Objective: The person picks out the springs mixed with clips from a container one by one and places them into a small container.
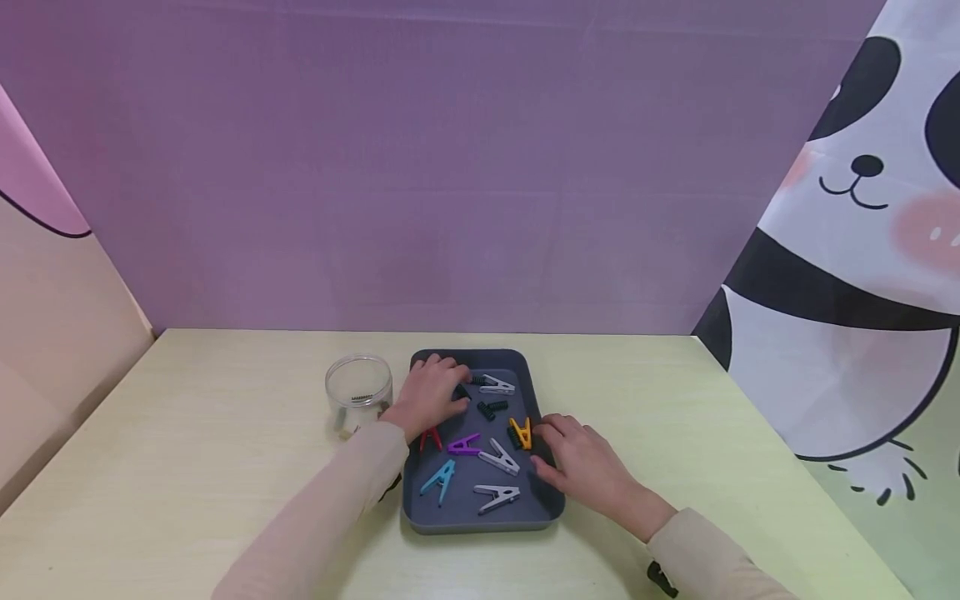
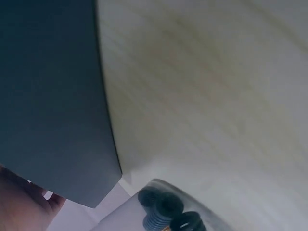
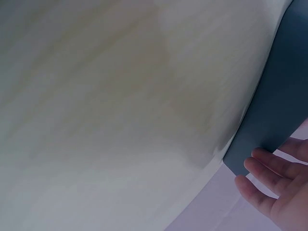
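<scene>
Lying partly under the left hand (image 1: 429, 395), whose grip cannot be told, and beside the loosely spread right hand (image 1: 587, 460), a tray (image 1: 461, 518) is strewn with clips (image 1: 512, 467).

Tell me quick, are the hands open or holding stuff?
Left hand: open, over the tray, no grip visible.
Right hand: open, at the tray's right edge.

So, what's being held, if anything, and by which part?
Cannot tell: the left hand and the right hand are at opposite sides of the tray; any grip is unclear.
</scene>
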Demonstrator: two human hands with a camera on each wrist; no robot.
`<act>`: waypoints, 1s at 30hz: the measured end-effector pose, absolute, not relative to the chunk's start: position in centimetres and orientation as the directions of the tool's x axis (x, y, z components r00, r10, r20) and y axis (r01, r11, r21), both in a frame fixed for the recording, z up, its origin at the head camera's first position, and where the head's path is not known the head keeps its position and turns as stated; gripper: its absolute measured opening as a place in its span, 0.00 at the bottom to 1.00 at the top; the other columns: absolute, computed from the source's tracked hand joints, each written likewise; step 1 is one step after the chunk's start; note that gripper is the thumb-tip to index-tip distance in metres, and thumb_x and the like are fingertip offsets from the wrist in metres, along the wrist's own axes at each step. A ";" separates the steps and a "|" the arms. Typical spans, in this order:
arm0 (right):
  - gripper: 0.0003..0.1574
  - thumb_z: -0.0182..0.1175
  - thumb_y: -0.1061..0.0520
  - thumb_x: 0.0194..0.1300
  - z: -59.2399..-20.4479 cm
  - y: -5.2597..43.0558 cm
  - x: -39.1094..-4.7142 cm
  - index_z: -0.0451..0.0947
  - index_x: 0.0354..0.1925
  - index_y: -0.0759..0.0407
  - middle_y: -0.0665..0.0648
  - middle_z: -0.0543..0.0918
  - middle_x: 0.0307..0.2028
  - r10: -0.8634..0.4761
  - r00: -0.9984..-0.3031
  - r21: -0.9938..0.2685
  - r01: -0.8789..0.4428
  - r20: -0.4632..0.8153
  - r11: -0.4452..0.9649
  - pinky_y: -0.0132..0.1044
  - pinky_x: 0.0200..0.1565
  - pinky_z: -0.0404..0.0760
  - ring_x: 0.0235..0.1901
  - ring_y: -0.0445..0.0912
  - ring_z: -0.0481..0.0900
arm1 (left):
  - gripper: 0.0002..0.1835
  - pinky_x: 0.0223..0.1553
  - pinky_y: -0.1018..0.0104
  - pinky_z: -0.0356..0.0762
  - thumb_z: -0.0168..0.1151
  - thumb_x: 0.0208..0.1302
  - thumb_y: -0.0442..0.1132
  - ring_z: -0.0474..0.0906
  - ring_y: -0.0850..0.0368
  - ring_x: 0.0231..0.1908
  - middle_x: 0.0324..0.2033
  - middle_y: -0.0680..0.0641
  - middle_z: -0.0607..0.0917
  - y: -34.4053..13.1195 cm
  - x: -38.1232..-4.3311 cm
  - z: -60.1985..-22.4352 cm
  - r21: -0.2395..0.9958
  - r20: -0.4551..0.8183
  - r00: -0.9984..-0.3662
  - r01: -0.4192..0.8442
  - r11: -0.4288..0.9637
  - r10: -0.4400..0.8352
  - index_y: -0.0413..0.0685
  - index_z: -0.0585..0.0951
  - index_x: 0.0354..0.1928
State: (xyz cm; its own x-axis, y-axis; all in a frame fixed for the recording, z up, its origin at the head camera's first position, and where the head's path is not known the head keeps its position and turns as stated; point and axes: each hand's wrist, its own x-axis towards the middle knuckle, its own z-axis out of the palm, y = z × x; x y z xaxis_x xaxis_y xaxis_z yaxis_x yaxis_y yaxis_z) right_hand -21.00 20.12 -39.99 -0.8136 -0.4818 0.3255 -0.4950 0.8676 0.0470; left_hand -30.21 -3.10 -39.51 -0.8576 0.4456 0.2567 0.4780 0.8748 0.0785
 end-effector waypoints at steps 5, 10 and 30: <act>0.24 0.62 0.46 0.54 -40.0 20.1 -20.9 0.77 0.43 0.61 0.57 0.79 0.44 -0.477 -0.817 0.044 -0.491 0.323 0.870 0.41 0.41 0.78 0.44 0.48 0.76 | 0.17 0.50 0.54 0.68 0.62 0.56 0.51 0.72 0.52 0.46 0.45 0.51 0.80 -2.9 -30.5 -39.8 0.087 0.236 -0.870 0.463 0.882 0.434 0.57 0.79 0.47; 0.23 0.62 0.47 0.54 -40.0 20.1 -20.9 0.77 0.43 0.61 0.57 0.79 0.44 -0.475 -0.817 0.040 -0.490 0.327 0.871 0.41 0.41 0.78 0.43 0.48 0.76 | 0.19 0.50 0.54 0.68 0.63 0.55 0.52 0.71 0.51 0.47 0.45 0.50 0.81 -2.8 -30.6 -39.9 0.094 0.205 -0.877 0.460 0.883 0.435 0.56 0.79 0.48; 0.24 0.62 0.46 0.54 -40.1 20.0 -21.1 0.77 0.43 0.60 0.57 0.79 0.44 -0.472 -0.825 0.046 -0.483 0.310 0.875 0.42 0.42 0.78 0.44 0.48 0.76 | 0.15 0.47 0.57 0.68 0.63 0.55 0.51 0.72 0.52 0.46 0.43 0.51 0.81 -2.5 -31.0 -40.8 0.038 0.228 -0.877 0.443 0.896 0.424 0.58 0.81 0.45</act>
